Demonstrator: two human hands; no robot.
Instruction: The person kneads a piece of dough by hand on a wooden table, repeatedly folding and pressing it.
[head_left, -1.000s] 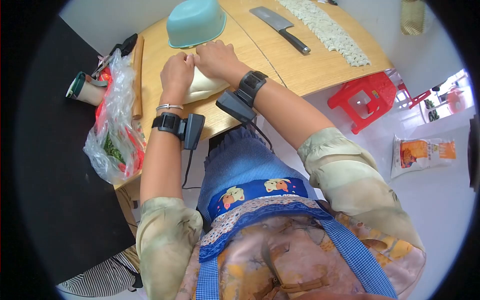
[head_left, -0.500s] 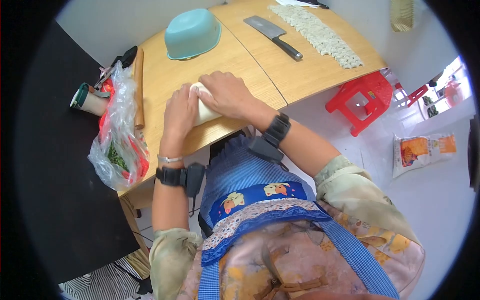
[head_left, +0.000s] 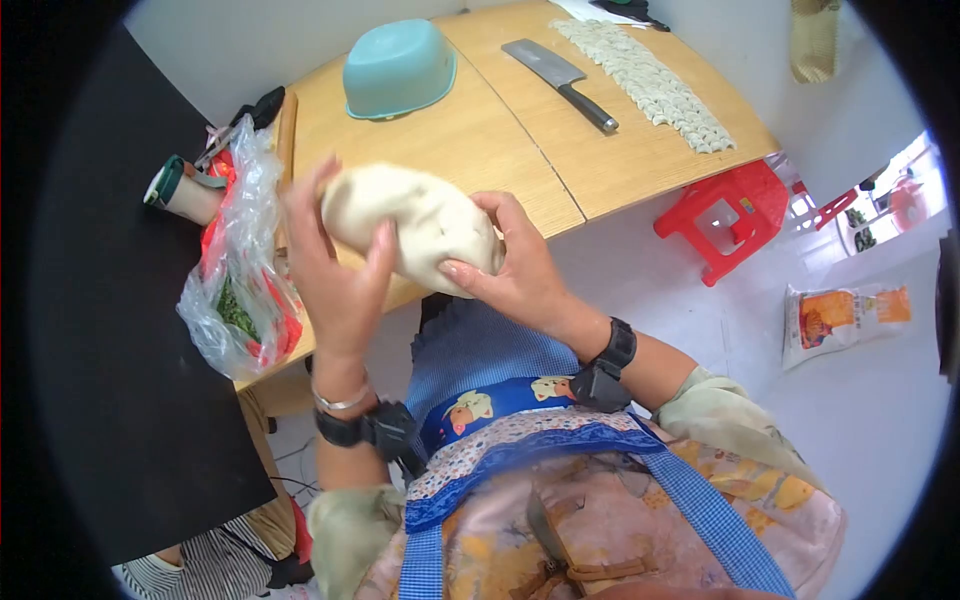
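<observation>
A thick, pale lump of dough [head_left: 405, 215] is raised above the near edge of the wooden table. My left hand [head_left: 335, 275] holds its left end, thumb on the near side and fingers along the outer side, slightly blurred. Around the right end of the dough, my right hand [head_left: 520, 270] is closed, with the thumb pressed on the lower side and the fingers over the top. Dents mark the dough's surface. Parts of the fingers are hidden behind it.
Farther back on the table [head_left: 490, 150] are an upturned light-blue basin [head_left: 400, 70], a cleaver [head_left: 560, 80] and rows of dumplings [head_left: 650, 85]. At left lie a rolling pin [head_left: 287, 135], a plastic bag with greens [head_left: 245, 250] and a cup [head_left: 185, 192]. A red stool [head_left: 725, 215] stands at right.
The dough was pressed on the table under both hands. Now it is lifted off the surface, and the hands have moved apart to its two ends.
</observation>
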